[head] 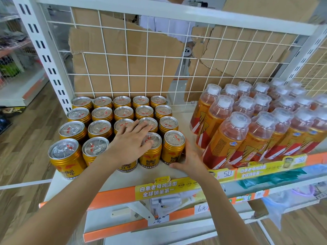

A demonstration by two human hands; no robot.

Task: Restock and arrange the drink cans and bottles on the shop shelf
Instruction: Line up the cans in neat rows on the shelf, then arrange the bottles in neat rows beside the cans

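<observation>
Head view looks down on a shop shelf (188,123) where gold cans (100,128) stand in tight rows at the left and orange-labelled bottles (247,124) with clear caps are packed at the right, a bare strip between the two groups. The left hand (131,139) lies flat across the can tops in the front rows, its fingers (142,128) straight and holding nothing. The right hand (190,158) cups the right side of the front-right can (172,149), curved round it with the thumb along its base.
</observation>
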